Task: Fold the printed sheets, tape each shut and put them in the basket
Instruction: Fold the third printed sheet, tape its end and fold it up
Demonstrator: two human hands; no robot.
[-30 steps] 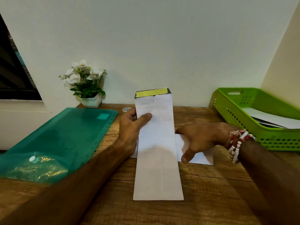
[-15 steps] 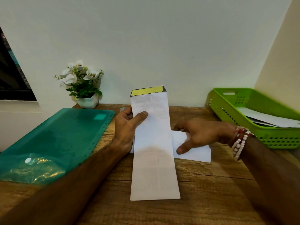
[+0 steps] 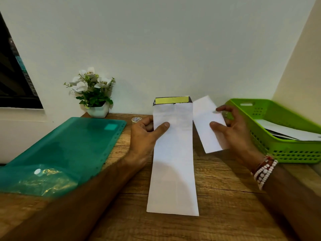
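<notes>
A long white envelope [image 3: 173, 162] with a yellow strip on its open flap stands tilted up from the wooden table, and my left hand [image 3: 145, 134] grips its left edge near the top. Just to its right, my right hand [image 3: 232, 129] holds a smaller folded white sheet [image 3: 206, 126] lifted off the table. The green basket [image 3: 284, 150] stands at the right with several white papers inside. A small roll of tape [image 3: 136, 119] lies behind my left hand.
A teal plastic folder [image 3: 69, 146] covers the left of the table, with a crinkled clear bag [image 3: 43, 180] on its near end. A white pot of flowers [image 3: 94, 94] stands against the back wall. A window edge shows at far left.
My right hand has picked the folded sheet up off the table from beside the envelope and raised it to the right. My left hand has kept its grip on the envelope.
</notes>
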